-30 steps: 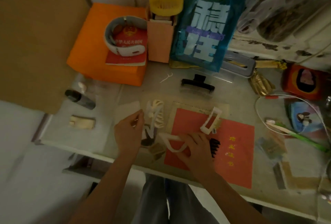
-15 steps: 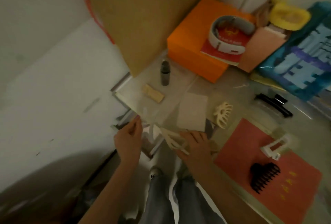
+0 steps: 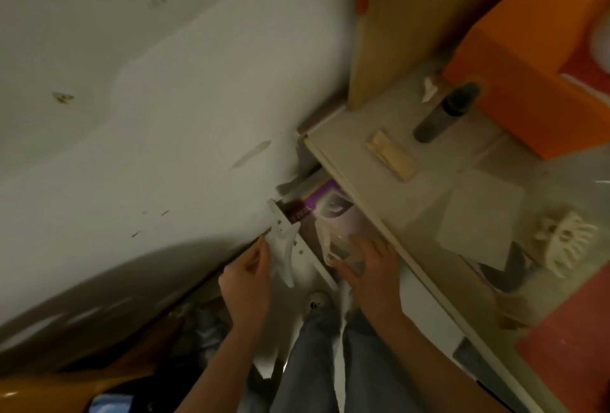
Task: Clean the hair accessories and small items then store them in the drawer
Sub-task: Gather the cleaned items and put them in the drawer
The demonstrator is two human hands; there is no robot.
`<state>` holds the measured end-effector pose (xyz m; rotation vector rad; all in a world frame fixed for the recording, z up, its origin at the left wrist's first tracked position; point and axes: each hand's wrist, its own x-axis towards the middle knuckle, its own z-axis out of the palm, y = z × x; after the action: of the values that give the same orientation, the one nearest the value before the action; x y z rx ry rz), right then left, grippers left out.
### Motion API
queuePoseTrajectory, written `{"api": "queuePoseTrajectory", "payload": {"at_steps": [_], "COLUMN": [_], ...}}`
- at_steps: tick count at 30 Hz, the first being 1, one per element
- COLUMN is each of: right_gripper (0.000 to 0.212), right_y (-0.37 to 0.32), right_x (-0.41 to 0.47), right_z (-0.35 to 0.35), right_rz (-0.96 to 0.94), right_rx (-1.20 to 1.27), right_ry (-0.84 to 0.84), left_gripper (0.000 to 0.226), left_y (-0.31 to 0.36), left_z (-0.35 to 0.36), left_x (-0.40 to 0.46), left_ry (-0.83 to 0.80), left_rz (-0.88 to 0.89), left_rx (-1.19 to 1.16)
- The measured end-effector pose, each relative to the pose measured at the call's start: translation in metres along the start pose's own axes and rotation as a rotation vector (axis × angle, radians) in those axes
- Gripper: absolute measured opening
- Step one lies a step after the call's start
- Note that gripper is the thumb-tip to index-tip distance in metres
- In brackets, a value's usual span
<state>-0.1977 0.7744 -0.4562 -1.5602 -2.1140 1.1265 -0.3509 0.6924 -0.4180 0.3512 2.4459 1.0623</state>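
Left hand [image 3: 246,275] pinches a pale hair clip [image 3: 284,256] at the open drawer [image 3: 298,214] below the desk edge [image 3: 389,231], evidently to stow it. Right hand [image 3: 369,269], fingers curled, holds a second pale clip [image 3: 326,244] over the drawer. A cream claw clip [image 3: 566,244] lies on the desk, unstored.

counter [image 3: 439,162]: pale beige-grey, plain, with a lighter cream strip along its front edge
box [image 3: 515,59]: bright orange, no pattern
bottle [image 3: 445,112]: dark grey to black
small block [image 3: 391,155]: light tan, wood-coloured
square sheet [image 3: 478,218]: plain off-white grey
claw clip [image 3: 566,241]: cream-ivory, pale throughout
mat [image 3: 574,356]: dull brick red
drawer [image 3: 305,247]: white sides; inside, a patch of purple and a dark maroon piece with light lettering
wall [image 3: 148,115]: white with a few small dark scuffs and a yellowish fleck
trousers [image 3: 317,366]: faded blue-grey denim
shoe [image 3: 318,302]: white toe with a dark mark
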Motion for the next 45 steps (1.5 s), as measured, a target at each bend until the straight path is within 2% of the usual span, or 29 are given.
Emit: {"api": "queuePoseTrajectory", "payload": {"at_steps": [5,8,15,19,26,31,34,36,39,43,45], "right_gripper": [0.05,0.046,0.045,0.04,0.038,0.039,0.048,0.052,0.045,0.04,0.047], "right_y": [0.036,0.058,0.116,0.135,0.145,0.148,0.143,0.135,0.115,0.078,0.07], "right_x": [0.03,0.048,0.101,0.116,0.122,0.122,0.123,0.118,0.098,0.059,0.039], "right_z": [0.044,0.074,0.15,0.186,0.21,0.211,0.199,0.187,0.16,0.114,0.101], "right_rz": [0.059,0.141,0.215,0.181,0.21,0.172,0.197,0.195,0.205,0.337,0.389], "right_rx": [0.084,0.096,-0.037,-0.067,-0.184,-0.336,-0.221,-0.102,0.105,0.452,0.56], "right_ry": [-0.07,-0.111,-0.111,-0.107,-0.077,-0.122,-0.169,-0.121,-0.095,-0.368,-0.468], "left_gripper": [0.012,0.018,0.024,0.024,0.026,0.026,0.023,0.023,0.018,0.017,0.016], "left_y": [-0.04,-0.071,-0.125,-0.148,-0.163,-0.161,-0.155,-0.148,-0.132,-0.108,-0.093], "left_z": [0.029,0.045,0.076,0.087,0.094,0.099,0.098,0.095,0.091,0.089,0.09], "left_x": [0.008,0.016,0.025,0.029,0.029,0.033,0.034,0.034,0.031,0.022,0.016], "left_ry": [0.04,0.07,0.058,0.062,0.037,0.031,0.018,0.008,0.009,0.0,-0.013], "left_rz": [-0.132,-0.187,-0.286,-0.329,-0.35,-0.34,-0.326,-0.321,-0.318,-0.309,-0.328], "left_rx": [-0.025,-0.03,-0.104,-0.11,-0.123,-0.168,-0.177,-0.188,-0.222,-0.3,-0.387]}}
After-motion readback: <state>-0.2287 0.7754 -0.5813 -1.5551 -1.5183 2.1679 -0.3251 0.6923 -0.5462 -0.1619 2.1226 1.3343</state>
